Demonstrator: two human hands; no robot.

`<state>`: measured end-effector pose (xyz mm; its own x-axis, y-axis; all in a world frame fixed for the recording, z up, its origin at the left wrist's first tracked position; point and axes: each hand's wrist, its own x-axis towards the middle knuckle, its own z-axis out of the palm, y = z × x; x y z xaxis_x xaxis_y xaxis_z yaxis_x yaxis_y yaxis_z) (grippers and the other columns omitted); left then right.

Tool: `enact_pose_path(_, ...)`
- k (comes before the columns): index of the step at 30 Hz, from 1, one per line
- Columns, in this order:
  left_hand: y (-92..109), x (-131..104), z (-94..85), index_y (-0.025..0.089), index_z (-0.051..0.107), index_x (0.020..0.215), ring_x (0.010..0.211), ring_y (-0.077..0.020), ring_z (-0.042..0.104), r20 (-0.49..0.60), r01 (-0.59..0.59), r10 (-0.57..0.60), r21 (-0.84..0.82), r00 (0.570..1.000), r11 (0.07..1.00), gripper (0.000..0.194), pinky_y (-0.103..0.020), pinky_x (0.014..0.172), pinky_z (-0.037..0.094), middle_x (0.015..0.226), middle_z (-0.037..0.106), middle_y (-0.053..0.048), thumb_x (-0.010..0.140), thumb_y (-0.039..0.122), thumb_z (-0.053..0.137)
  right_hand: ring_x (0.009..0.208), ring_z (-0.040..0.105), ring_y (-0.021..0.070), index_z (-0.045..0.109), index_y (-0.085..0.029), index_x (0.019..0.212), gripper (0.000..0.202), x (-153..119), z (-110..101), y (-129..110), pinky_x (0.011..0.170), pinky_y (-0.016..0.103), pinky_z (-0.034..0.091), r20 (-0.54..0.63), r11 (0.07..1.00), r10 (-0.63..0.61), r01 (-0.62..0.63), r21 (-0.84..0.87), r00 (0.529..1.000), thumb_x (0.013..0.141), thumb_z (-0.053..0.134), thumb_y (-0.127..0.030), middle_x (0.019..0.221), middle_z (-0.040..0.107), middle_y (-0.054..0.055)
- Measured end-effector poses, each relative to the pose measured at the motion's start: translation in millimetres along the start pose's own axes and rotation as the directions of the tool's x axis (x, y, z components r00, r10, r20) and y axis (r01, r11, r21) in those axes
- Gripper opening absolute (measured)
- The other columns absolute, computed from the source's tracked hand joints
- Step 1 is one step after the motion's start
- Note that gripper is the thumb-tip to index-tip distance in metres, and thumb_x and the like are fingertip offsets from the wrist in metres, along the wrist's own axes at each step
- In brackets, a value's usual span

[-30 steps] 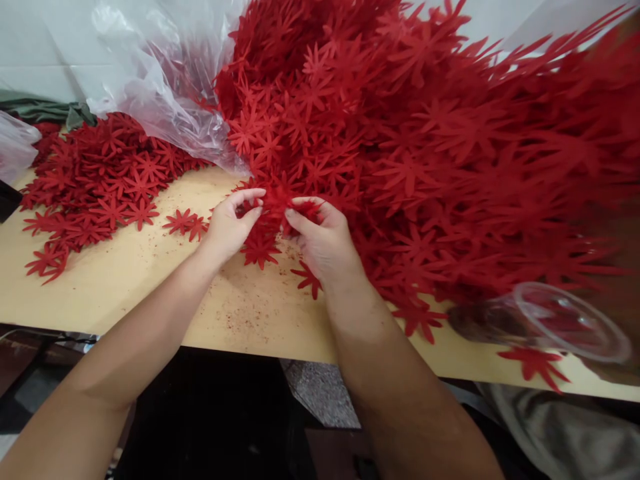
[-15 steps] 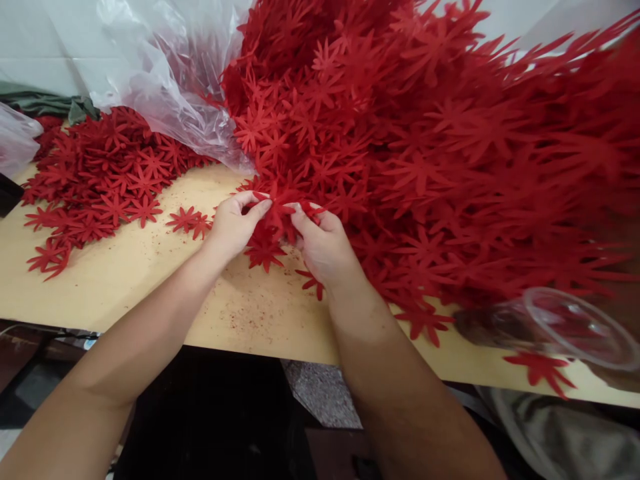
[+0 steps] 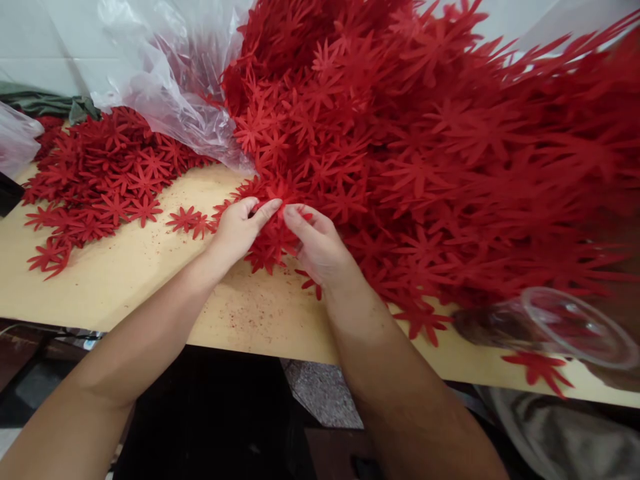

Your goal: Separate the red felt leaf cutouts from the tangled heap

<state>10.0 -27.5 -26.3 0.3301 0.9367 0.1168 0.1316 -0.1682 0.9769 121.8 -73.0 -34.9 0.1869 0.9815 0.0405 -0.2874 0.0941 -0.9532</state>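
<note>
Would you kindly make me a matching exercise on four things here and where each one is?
1. Left hand
2. Smaller red pile
3. Green cloth
4. Clear cup

A. Far left, back by the white wall
B. Right end of the table, near its front edge
C. Mid-picture, at red cutouts, close to the right hand
D. Spread over the table's left part

Pairs: 1-C, 2-D, 3-A, 4-B

Apparent workshop, littered worktable [image 3: 165, 280], heaped red cutouts [image 3: 450, 173]
</note>
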Motion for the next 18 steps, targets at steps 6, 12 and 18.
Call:
enact_pose_path(6,2.9,-1.8,2.5,0.018,0.034,0.052,0.048,-0.0039,0.027,0.044,-0.02,0.023,-0.064,0.999,0.998,0.043,-0.023,0.049,0.025,0.051,0.031,0.007,0.08,0.041,0.055,0.057,0.05,0.0079,0.054,-0.023,0.065,0.026,8.1,-10.0,7.8,0.062,0.025,0.047,-0.08,0.996,-0.072,0.068,-0.061,0.994,0.063,0.07,-0.043,0.062,0.053,-0.005)
enact_pose_path(12,-0.5,4.9,-0.8,0.016,0.047,0.067,0.053,-0.0042,0.043,0.003,-0.041,0.043,-0.23,0.999,0.972,0.023,-0.02,0.055,0.037,0.06,0.05,0.005,0.081,0.032,0.056,0.056,0.047,0.0072,0.049,-0.022,0.06,0.033,13.1,-20.4,3.0,0.06,0.023,0.046,-0.241,0.98,-0.192,0.175,-0.09,0.951,0.067,0.065,-0.05,0.06,0.049,-0.004)
enact_pose_path(18,-0.6,3.9,1.2,0.016,0.047,0.074,0.063,-0.0053,0.053,0.016,0.022,-0.019,-0.234,1.0,0.972,0.016,-0.023,0.071,0.044,0.067,0.056,0.004,0.071,0.005,0.058,0.063,0.054,0.0092,0.057,-0.023,0.073,0.036,4.6,-4.3,-1.6,0.062,0.025,0.048,-0.041,0.983,-0.139,0.133,-0.128,0.989,0.058,0.071,-0.053,0.064,0.055,-0.005)
